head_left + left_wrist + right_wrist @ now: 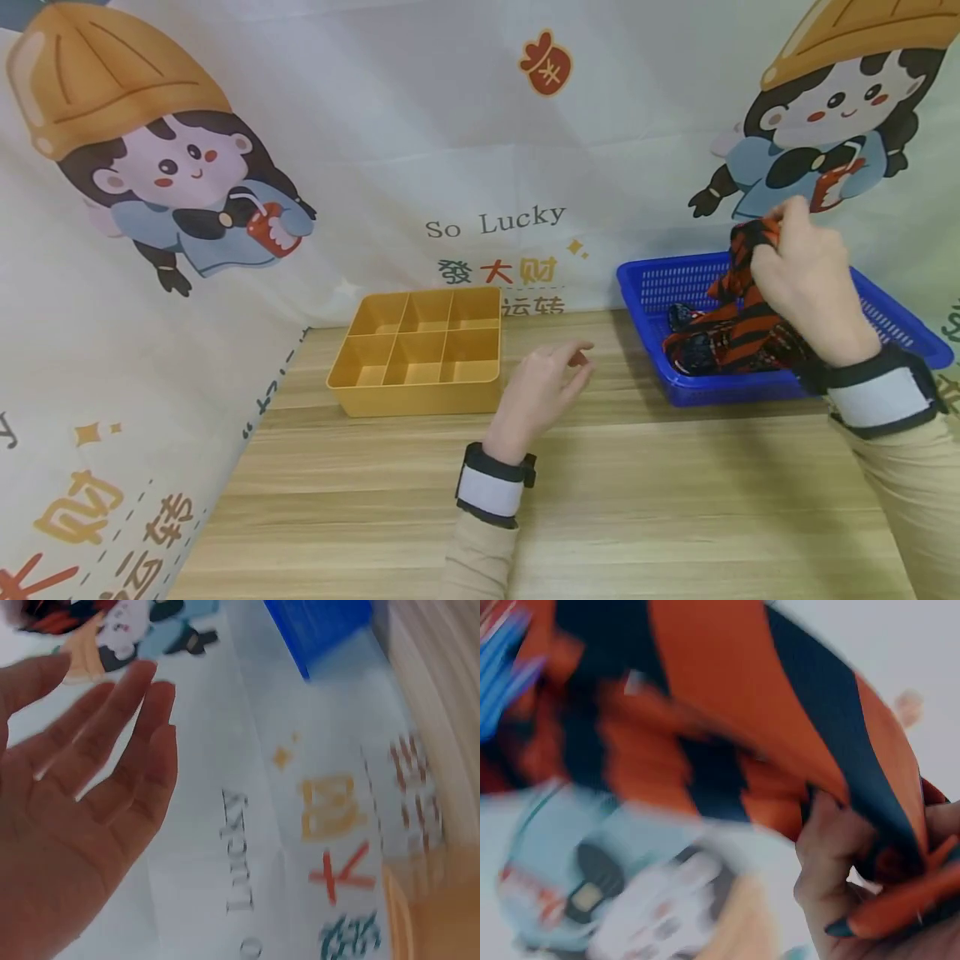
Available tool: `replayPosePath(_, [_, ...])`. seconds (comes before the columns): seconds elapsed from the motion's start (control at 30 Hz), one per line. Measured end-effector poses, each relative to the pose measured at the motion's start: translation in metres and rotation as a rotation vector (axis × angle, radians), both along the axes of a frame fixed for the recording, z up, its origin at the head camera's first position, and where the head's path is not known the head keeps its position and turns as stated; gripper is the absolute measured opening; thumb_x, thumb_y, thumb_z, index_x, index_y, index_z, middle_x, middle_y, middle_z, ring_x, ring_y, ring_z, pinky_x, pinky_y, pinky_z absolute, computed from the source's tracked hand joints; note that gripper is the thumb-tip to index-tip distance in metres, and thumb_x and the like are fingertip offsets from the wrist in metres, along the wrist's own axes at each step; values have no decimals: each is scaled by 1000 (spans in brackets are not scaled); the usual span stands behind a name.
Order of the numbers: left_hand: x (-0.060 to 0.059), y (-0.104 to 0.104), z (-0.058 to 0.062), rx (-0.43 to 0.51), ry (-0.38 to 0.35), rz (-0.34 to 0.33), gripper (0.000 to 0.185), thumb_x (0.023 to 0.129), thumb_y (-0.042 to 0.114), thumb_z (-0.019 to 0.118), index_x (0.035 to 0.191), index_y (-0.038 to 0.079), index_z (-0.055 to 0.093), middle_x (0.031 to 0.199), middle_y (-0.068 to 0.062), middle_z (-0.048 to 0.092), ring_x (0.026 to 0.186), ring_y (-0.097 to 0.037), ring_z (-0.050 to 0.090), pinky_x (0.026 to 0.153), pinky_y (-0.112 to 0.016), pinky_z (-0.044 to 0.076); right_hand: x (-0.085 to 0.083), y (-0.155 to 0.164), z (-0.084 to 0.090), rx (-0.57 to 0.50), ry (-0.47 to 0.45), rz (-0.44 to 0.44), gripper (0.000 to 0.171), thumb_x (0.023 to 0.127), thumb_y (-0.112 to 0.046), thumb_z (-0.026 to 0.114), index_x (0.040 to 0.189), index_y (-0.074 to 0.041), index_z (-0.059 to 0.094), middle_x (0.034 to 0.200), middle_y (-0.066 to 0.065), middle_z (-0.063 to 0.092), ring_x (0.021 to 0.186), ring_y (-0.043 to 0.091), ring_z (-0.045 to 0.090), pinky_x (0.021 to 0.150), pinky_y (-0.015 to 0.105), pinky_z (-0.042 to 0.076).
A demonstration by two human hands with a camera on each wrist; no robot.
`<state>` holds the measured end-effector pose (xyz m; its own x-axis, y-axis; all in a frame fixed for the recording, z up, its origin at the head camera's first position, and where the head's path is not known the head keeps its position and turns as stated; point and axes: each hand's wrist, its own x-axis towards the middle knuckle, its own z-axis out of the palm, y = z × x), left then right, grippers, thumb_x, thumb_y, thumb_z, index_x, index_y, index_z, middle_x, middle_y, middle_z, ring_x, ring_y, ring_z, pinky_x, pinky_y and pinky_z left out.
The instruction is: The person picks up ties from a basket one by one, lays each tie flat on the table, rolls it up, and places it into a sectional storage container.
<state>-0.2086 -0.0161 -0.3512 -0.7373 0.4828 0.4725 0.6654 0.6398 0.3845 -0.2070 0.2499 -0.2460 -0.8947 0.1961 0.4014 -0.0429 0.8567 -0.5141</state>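
Note:
My right hand pinches a red-orange and black striped cloth and holds it raised above a blue plastic basket. The cloth's lower part hangs down into the basket. In the right wrist view the striped cloth stretches across the frame, gripped between thumb and fingers. More striped fabric with dark, patterned bundles lies in the basket, partly hidden by my wrist. My left hand hovers over the table between the basket and a yellow organizer, fingers loosely bent and holding nothing.
The yellow six-compartment organizer stands on the wood-grain table, left of my left hand. A printed cloth backdrop hangs behind and along the left side. The basket's back edge is near the backdrop.

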Motion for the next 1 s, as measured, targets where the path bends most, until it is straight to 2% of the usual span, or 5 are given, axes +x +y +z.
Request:
replayPosePath(0.23, [12,21,4,314,-342,-214,53,104,39,27,114,-2,60,99,-18,71,87,-25,69,72,-18,53,53,-79,-58,38,303,347,32,69,9,54,100,4,50,91,17,52,73,25,49,59,34,37])
replayPosePath(0.43, [20,26,9,393,-657,-174,44,100,40,42,121,7,61,109,-12,70,90,-12,63,73,-16,47,71,-102,-117,144,525,630,41,49,15,63,84,-1,48,87,9,45,69,9,43,55,19,39])
replayPosePath(0.57, [17,23,7,424,-780,-134,39,94,28,57,125,4,59,109,-15,70,83,-10,61,68,-17,46,75,-95,-125,244,456,766,55,42,16,71,90,-4,52,96,7,47,75,10,49,60,18,42])
replayPosePath(0.73, [15,19,6,333,-668,-59,35,92,21,58,125,7,60,114,-13,67,86,-14,60,68,-18,43,66,-53,-91,391,224,983,55,64,-7,82,113,-13,58,114,1,56,102,14,51,79,32,49])
replayPosePath(1.0, [14,13,8,252,-611,-58,34,90,16,60,123,9,61,98,-10,67,71,-7,52,63,-17,40,-12,46,-51,299,-196,375,38,88,-8,62,120,10,51,111,32,59,101,45,57,84,55,48])
